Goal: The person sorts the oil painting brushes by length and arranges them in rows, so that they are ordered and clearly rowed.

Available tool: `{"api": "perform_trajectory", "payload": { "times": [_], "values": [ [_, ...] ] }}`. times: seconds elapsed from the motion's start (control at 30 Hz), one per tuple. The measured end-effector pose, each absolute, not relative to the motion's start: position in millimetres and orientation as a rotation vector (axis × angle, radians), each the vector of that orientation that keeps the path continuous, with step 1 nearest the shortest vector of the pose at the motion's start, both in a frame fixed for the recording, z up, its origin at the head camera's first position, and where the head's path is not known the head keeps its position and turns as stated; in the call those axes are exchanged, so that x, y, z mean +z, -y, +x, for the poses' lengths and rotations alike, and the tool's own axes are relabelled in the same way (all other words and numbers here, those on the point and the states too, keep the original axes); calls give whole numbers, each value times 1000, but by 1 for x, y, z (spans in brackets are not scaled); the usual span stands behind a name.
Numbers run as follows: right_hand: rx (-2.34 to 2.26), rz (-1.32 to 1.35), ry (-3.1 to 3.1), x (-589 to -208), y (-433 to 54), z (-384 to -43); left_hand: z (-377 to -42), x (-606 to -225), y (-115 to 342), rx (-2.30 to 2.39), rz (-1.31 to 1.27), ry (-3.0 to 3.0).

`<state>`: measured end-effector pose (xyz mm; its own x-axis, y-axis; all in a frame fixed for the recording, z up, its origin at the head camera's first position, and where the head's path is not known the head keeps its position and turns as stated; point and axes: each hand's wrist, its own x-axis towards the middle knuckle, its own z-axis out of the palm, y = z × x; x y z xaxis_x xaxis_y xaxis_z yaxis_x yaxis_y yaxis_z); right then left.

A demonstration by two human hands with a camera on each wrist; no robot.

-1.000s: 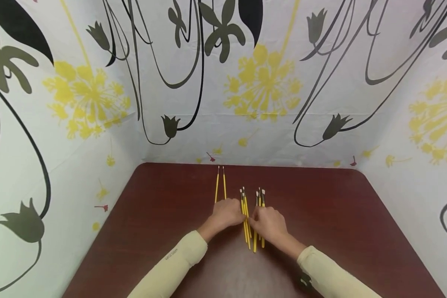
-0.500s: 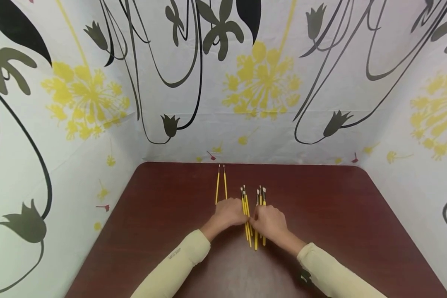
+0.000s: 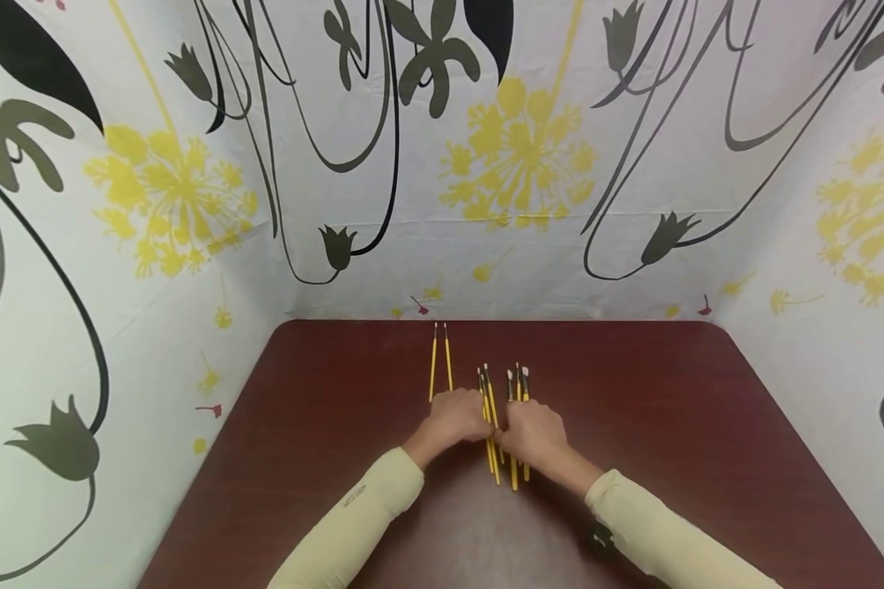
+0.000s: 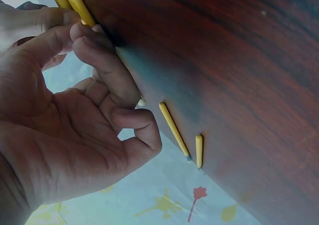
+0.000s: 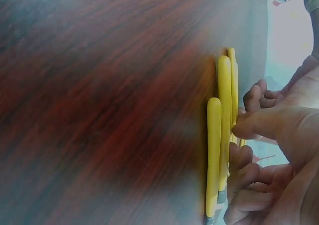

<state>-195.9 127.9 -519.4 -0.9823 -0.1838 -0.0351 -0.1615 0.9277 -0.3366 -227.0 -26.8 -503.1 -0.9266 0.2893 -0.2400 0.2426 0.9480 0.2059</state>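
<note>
Paintbrushes with yellow handles and pale bristles lie on the dark red-brown table, bristles pointing away from me. In the head view, my left hand (image 3: 453,415) is at a middle group of paintbrushes (image 3: 496,470), thumb and finger pinching a paintbrush handle (image 4: 79,7) in the left wrist view. My right hand (image 3: 536,429) lies over a second group of paintbrushes (image 3: 514,474) just to the right. Its thumb and curled fingers pinch at a handle (image 5: 225,100) in the right wrist view. The hands nearly meet, and they hide the middles of several handles.
Two thinner paintbrushes (image 3: 448,360) lie apart, beyond my left hand near the table's far edge. The table (image 3: 324,376) has rounded far corners. White cloth walls (image 3: 530,270) with a floral print rise behind and on both sides.
The hands and brushes keep nearly the same arrangement. In the head view they sit slightly higher and farther right, as the whole scene shifts a little.
</note>
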Motion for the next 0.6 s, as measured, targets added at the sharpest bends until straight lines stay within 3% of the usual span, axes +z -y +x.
{"api": "perform_trajectory", "payload": {
  "times": [0.6],
  "values": [
    [-431,-305,-3009,-517,-128,-202,-228,-502,24,187,352,-2799]
  ]
}}
